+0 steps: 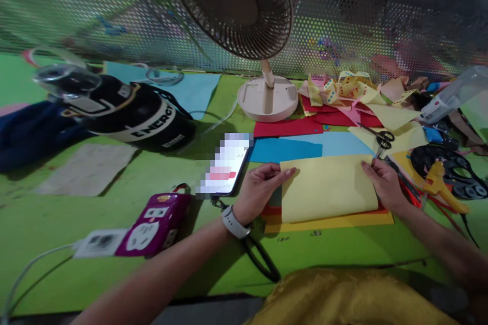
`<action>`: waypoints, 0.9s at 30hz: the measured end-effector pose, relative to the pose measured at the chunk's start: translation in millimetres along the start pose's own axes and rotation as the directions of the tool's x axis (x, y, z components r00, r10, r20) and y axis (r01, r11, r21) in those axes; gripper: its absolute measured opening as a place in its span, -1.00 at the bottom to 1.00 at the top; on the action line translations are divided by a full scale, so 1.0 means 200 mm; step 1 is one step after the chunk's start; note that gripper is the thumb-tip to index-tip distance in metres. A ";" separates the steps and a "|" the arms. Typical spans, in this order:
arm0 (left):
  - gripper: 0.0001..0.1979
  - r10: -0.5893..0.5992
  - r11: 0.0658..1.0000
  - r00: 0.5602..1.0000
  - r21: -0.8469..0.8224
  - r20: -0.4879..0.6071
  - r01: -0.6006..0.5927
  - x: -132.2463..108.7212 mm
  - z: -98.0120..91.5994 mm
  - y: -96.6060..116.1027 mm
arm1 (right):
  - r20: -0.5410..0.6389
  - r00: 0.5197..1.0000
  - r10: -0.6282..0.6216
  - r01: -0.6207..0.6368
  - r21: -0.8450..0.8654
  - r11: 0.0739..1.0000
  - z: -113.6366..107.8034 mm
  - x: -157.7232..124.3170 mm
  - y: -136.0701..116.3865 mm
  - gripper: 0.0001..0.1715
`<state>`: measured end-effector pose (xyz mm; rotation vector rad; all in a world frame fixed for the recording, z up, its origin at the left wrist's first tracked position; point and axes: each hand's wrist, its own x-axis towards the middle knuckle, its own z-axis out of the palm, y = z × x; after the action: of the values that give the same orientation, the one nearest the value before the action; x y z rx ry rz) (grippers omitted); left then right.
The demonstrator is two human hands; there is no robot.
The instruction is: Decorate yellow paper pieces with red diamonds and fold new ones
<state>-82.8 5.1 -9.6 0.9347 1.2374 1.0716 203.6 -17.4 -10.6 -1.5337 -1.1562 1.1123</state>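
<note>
A pale yellow sheet of paper [328,190] is held up between my two hands, its lower edge curling toward me. My left hand [263,185] pinches its upper left corner, thumb on top. At the upper right corner my right hand [384,180] grips it the same way. Under it lie an orange-yellow sheet [331,223] and a darker piece, mostly covered. Just beyond are a blue paper strip [285,150] and a light blue sheet [335,142]. Black-handled scissors [384,139] rest close to my right hand.
Left of my hands lie a lit phone [224,165], a purple power outlet box [154,223] with a white charger, and a black bottle [133,111]. A fan [267,99] stands behind. Paper scraps [343,89], a yellow glue gun [442,185] and a black palette [450,167] crowd the right.
</note>
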 end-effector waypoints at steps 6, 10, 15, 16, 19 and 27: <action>-0.59 -0.045 0.999 0.999 0.018 -0.029 0.045 0.00 -0.01 0.00 | -0.002 1.000 -0.006 0.006 -0.020 1.000 0.02 0.00 -0.01 -0.50; -0.56 -0.062 0.997 0.997 0.042 -0.052 0.064 0.00 -0.01 0.00 | -0.016 1.000 -0.020 0.020 -0.017 1.000 0.02 0.00 -0.02 -0.45; -0.59 -0.088 0.996 0.994 0.029 -0.060 0.090 0.00 -0.02 -0.01 | -0.020 0.999 -0.047 0.047 -0.024 0.999 0.03 0.00 -0.03 -0.44; -0.60 -0.090 0.995 0.994 0.025 -0.060 0.091 0.00 -0.02 -0.01 | -0.019 0.998 -0.053 0.053 -0.029 0.998 0.03 -0.01 -0.03 -0.44; -0.61 -0.097 0.995 0.994 0.018 -0.060 0.098 0.00 -0.03 -0.01 | -0.017 0.997 -0.073 0.072 -0.040 0.997 0.04 -0.01 -0.04 -0.43; -0.61 -0.008 0.988 1.000 0.153 -0.017 0.011 0.02 -0.03 -0.01 | -0.015 0.991 -0.130 0.127 -0.114 0.985 0.03 0.02 -0.04 -0.43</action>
<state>-89.4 8.1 -12.7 1.0372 1.3511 0.9889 196.6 -12.1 -5.4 -1.5296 -1.3025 0.9556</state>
